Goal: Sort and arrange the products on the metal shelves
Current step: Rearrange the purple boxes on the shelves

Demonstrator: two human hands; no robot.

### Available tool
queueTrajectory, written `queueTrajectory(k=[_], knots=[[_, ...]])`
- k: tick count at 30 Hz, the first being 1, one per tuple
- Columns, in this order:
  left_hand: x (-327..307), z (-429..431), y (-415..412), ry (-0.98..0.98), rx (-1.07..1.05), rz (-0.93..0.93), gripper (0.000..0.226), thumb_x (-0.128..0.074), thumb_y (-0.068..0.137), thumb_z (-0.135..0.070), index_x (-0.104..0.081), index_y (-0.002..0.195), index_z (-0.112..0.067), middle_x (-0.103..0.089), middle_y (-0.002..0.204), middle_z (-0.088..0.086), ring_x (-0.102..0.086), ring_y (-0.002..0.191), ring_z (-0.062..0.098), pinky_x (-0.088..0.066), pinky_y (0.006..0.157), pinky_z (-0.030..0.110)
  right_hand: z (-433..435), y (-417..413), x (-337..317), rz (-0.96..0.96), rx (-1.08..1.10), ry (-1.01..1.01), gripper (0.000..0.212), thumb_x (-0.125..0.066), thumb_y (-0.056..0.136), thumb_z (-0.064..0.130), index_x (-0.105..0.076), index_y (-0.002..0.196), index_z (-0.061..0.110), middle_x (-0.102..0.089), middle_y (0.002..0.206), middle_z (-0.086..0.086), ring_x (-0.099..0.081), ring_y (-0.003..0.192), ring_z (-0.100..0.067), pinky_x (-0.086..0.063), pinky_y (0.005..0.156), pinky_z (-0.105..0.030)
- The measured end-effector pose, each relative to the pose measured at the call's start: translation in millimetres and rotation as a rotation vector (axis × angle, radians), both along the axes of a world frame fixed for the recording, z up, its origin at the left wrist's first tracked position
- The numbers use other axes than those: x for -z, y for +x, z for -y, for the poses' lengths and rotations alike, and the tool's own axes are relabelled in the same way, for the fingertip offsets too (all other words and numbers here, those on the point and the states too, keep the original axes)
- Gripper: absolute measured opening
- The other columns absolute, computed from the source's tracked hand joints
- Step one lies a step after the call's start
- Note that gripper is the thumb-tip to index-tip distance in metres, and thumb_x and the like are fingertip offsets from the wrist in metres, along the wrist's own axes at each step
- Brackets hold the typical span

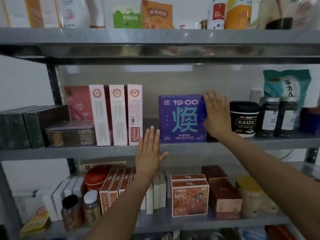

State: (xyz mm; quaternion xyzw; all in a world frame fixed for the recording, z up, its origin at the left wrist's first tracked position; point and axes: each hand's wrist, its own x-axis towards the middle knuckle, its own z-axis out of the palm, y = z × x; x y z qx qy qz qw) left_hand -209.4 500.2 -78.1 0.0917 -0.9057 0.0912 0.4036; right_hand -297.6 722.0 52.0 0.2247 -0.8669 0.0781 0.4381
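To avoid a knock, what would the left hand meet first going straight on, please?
Probably nothing: the left hand points into the gap between purple box and pink box; depth unclear.

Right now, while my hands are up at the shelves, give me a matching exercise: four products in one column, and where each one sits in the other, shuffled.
Products:
1. purple box
2. black jar
3. green carton
4. orange NFC box

Places:
A. top shelf
B. lower shelf
C. middle shelf, right hand flat against its right edge
D. middle shelf, to the right of that hand

Pairs: 1-C, 2-D, 3-A, 4-B.
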Motion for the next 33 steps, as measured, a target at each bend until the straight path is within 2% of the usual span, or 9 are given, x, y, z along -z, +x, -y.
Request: queueTrajectory(k=[6,11,14,16,18,20,26,29,33], knots=[[-4,-11,4,0.035,-0.136,0.137,0.083,-0.005,0.093,-0.067,0.034,0.144,-0.013,0.036,0.152,0.007,0.036,0.14,0.022,0.031,0.109,0.038,-2,5,3,-0.061,-0.277,-0.288,0.049,-0.054,0.099,0.029,-0.042,0.142,0.008,-0.039,0.15,-0.014,-0.028,0.144,-0.03,-0.013,0.12,-0.052],[-11,-19,7,0.087,-0.163,0.17,0.085,-0.008,0.093,-0.068,0.027,0.148,-0.012,0.028,0.157,0.008,0.03,0.143,0.023,0.024,0.113,0.039,-9,23,10,0.071,-0.607,-0.589,0.041,-0.067,0.092,0.018,-0.051,0.126,0.001,-0.049,0.135,-0.017,-0.05,0.121,-0.024,-0.041,0.098,-0.028],[-20,-25,12,0.296,0.026,0.141,0.089,-0.027,0.094,-0.065,0.022,0.149,-0.015,0.022,0.16,0.002,0.026,0.144,0.016,0.021,0.115,0.035,-17,35,11,0.102,-0.698,-0.705,0.037,-0.075,0.084,0.014,-0.054,0.114,0.005,-0.05,0.127,-0.008,-0.05,0.112,-0.014,-0.048,0.094,-0.028],[-30,-33,17,0.511,0.258,0.024,0.089,-0.041,0.094,-0.06,0.01,0.154,-0.019,0.011,0.162,-0.002,0.016,0.148,0.013,0.015,0.118,0.035,-22,44,13,0.129,-0.749,-0.759,0.037,-0.078,0.081,0.009,-0.055,0.11,0.006,-0.049,0.123,-0.005,-0.053,0.112,-0.018,-0.052,0.094,-0.038],[-42,-43,24,0.761,0.551,-0.06,0.076,-0.051,0.095,-0.051,-0.013,0.155,-0.025,-0.023,0.16,-0.002,-0.017,0.149,0.013,-0.014,0.121,0.041,-24,52,16,0.147,-0.755,-0.771,0.038,-0.078,0.079,0.006,-0.055,0.109,0.004,-0.049,0.123,-0.011,-0.054,0.113,-0.02,-0.054,0.092,-0.043],[-55,-53,33,1.003,0.772,-0.081,0.052,-0.057,0.095,-0.042,-0.031,0.139,-0.033,-0.05,0.133,-0.019,-0.049,0.121,-0.007,-0.044,0.101,0.028,-26,58,17,0.154,-0.757,-0.779,0.037,-0.078,0.079,0.005,-0.056,0.108,0.003,-0.049,0.123,-0.014,-0.055,0.113,-0.018,-0.055,0.091,-0.043],[-74,-56,47,1.175,0.825,-0.127,0.031,-0.058,0.092,-0.039,-0.037,0.114,-0.031,-0.05,0.12,-0.006,-0.06,0.107,0.008,-0.054,0.083,0.026,-36,72,11,0.319,-0.803,-0.955,0.03,-0.077,0.08,0.013,-0.055,0.099,0.019,-0.059,0.108,0.008,-0.061,0.09,0.009,-0.055,0.067,-0.015],[-70,-62,58,1.261,0.853,-0.132,0.019,-0.056,0.092,-0.042,-0.041,0.1,-0.033,-0.063,0.102,-0.012,-0.07,0.084,0.0,-0.056,0.064,0.017,-41,76,15,0.484,-0.808,-1.019,0.031,-0.077,0.08,0.023,-0.055,0.101,0.03,-0.062,0.105,0.012,-0.066,0.088,0.005,-0.052,0.059,-0.013],[-48,-70,69,1.388,0.7,-0.162,0.033,-0.058,0.087,-0.053,-0.049,0.102,-0.024,-0.071,0.097,-0.003,-0.073,0.078,0.011,-0.058,0.066,0.026,-49,86,50,0.771,-0.919,-1.138,0.066,-0.082,0.072,0.027,-0.046,0.127,0.027,-0.069,0.11,0.004,-0.07,0.097,-0.007,-0.057,0.068,-0.022]])
